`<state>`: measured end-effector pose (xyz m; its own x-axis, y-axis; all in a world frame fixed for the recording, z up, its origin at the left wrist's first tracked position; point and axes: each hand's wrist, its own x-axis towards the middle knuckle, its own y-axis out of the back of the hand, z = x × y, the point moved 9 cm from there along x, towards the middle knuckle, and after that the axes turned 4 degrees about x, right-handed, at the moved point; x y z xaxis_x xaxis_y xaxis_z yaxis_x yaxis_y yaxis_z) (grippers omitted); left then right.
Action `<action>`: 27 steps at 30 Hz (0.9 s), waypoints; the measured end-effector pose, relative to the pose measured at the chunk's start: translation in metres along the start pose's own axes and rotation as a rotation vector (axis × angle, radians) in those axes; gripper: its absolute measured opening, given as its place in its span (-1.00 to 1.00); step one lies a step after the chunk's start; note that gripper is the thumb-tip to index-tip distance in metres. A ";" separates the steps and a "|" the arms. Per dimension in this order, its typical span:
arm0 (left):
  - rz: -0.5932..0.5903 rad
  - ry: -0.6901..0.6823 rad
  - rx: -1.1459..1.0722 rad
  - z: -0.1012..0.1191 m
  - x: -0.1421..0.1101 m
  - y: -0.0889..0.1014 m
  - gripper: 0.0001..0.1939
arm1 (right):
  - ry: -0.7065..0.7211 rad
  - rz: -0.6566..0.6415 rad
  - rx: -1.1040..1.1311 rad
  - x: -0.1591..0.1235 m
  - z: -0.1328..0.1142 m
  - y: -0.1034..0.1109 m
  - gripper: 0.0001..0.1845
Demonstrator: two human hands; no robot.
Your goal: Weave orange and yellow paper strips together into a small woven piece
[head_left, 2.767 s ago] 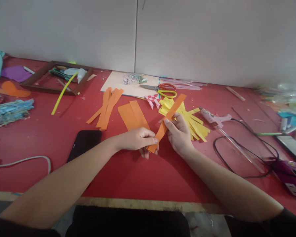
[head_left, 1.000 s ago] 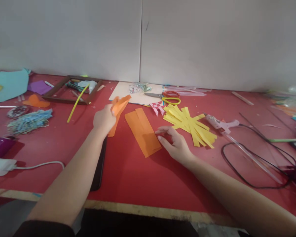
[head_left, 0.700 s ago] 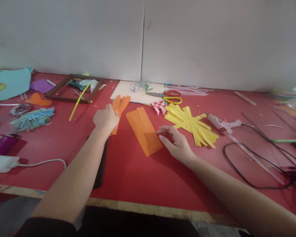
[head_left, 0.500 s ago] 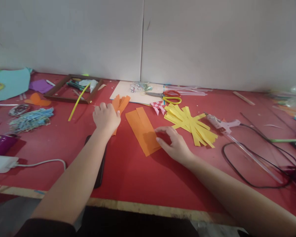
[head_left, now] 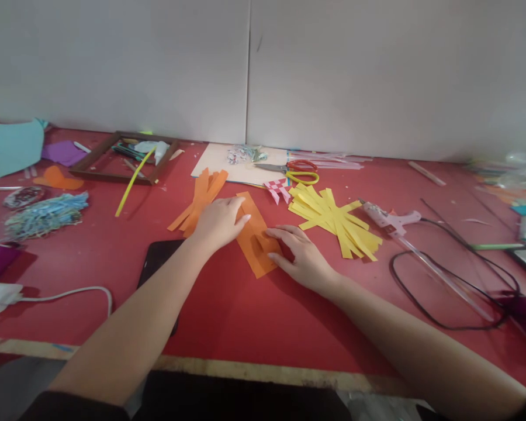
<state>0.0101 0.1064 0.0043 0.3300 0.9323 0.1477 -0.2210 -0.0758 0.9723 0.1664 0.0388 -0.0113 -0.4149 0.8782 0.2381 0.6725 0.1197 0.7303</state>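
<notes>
A folded or layered piece of orange paper [head_left: 256,240] lies on the red tabletop between my hands. My left hand [head_left: 221,222] is over its upper left edge, thumb apart from the fingers and palm down. My right hand [head_left: 304,257] is at the paper's right edge, with thumb and fingers spread and their tips at the paper. Left of the paper, crossed orange paper strips [head_left: 206,190] lie partly behind my left hand. A heap of yellow paper strips [head_left: 335,219] is to the right, and a small pink-and-white woven paper piece [head_left: 277,190] sits just beyond.
Scissors [head_left: 296,171] rest on a pale sheet at the back. To the right is a pink glue gun [head_left: 390,219] with a looped black cord. A dark phone [head_left: 160,257] lies beneath my left forearm. A wooden frame [head_left: 109,172] holds small supplies.
My left hand has moved right, from the orange strips to the orange paper, uncovering more of the strips. My right hand stays at the paper's right edge. The view has shifted slightly.
</notes>
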 end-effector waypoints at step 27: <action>-0.016 -0.246 -0.272 0.023 -0.006 0.008 -0.63 | -0.242 0.445 0.993 -0.003 0.047 0.024 -0.67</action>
<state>0.0271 0.0923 0.0156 0.5392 0.8170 0.2044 -0.4390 0.0655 0.8961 0.2131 0.0613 -0.0244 0.0427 0.9891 0.1411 0.9679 -0.0059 -0.2514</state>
